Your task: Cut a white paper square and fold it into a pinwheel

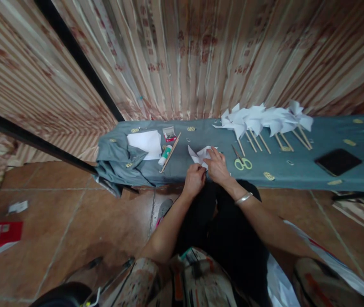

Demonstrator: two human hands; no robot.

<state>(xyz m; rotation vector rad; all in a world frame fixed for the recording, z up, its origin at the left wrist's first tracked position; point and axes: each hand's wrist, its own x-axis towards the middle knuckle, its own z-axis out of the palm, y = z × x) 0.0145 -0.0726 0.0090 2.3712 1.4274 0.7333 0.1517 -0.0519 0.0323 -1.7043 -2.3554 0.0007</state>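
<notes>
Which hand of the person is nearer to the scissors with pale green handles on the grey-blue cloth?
The right hand is nearer: the scissors with pale green handles lie just to its right. The left hand is farther left, at the folded white paper piece that both hands touch.

Small box's [169, 134] label illegible.

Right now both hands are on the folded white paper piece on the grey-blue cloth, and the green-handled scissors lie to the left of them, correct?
Not quite. The head view shows the green-handled scissors lying to the right of the hands, not the left. The rest holds: the left hand and right hand are both on the folded white paper piece on the grey-blue cloth.
</notes>
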